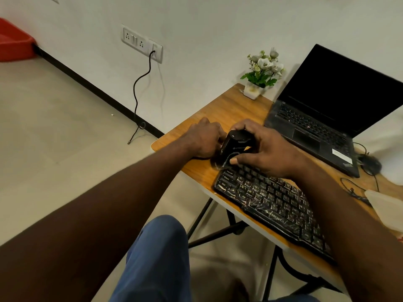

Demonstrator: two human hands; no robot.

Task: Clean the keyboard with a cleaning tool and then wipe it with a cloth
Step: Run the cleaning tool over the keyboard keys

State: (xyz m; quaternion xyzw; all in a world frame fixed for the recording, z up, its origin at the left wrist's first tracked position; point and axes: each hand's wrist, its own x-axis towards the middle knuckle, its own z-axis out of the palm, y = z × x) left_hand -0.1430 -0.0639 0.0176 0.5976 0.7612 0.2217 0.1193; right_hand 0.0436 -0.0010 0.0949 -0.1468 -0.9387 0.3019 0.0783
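A black keyboard (pixel 270 203) in a shiny plastic cover lies along the front edge of the wooden table (pixel 218 110). At its left end stands a black handheld cleaning tool (pixel 233 144), tilted, its lower end on the table by the keyboard's corner. My right hand (pixel 266 149) grips the tool from the right, fingers over its top and thumb at its lower side. My left hand (pixel 205 140) rests with curled fingers against the tool's left side; what its fingers hold is hidden. A pale cloth (pixel 386 203) lies at the table's right edge.
An open black laptop (pixel 331 112) sits behind the keyboard, a black mouse (pixel 370 164) and its cable to the right. A small white pot of flowers (pixel 259 77) stands at the far corner by the wall. A black cable hangs from the wall socket (pixel 141 43).
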